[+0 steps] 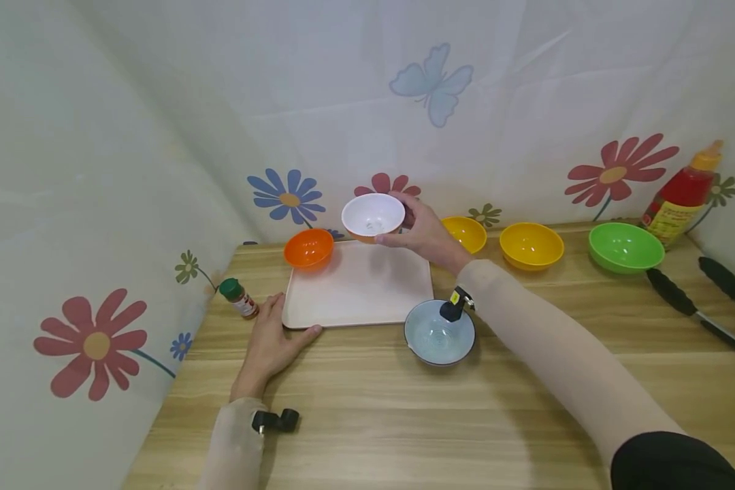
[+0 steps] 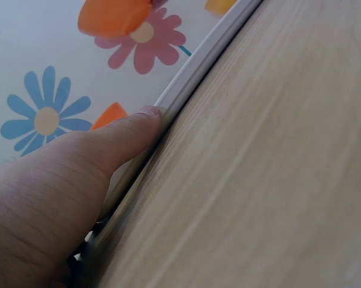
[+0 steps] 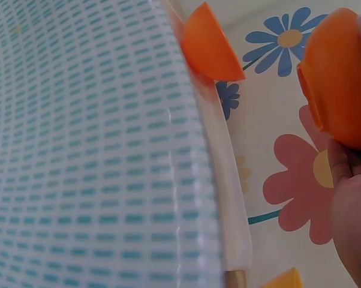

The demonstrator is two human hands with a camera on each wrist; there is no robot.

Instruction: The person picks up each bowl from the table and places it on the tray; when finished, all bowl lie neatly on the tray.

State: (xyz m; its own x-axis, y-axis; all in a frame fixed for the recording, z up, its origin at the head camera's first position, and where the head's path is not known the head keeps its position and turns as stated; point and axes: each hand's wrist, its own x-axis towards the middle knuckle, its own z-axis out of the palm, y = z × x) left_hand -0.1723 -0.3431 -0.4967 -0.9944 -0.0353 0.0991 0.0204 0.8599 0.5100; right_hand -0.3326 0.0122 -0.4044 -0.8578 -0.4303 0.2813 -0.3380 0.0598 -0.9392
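Note:
My right hand (image 1: 425,231) grips a bowl (image 1: 373,214), white inside and orange outside, by its right side, raised above the tray's back edge. The right wrist view shows this bowl's orange outside (image 3: 342,84). At the cream tray's (image 1: 355,299) front left corner lies my left hand (image 1: 272,347), its fingers along the left side and its straight thumb touching the front edge, as the left wrist view shows on the tray rim (image 2: 189,75). An orange bowl (image 1: 309,250) sits at the tray's back left corner. By the front right corner stands a pale blue bowl (image 1: 439,340).
A green-capped spice jar (image 1: 239,298) stands left of the tray. Two yellow bowls (image 1: 531,246), a green bowl (image 1: 626,248) and a red sauce bottle (image 1: 680,197) line the back right. Black-handled utensils (image 1: 674,292) lie at the right. A flowered curtain (image 1: 343,102) hangs behind.

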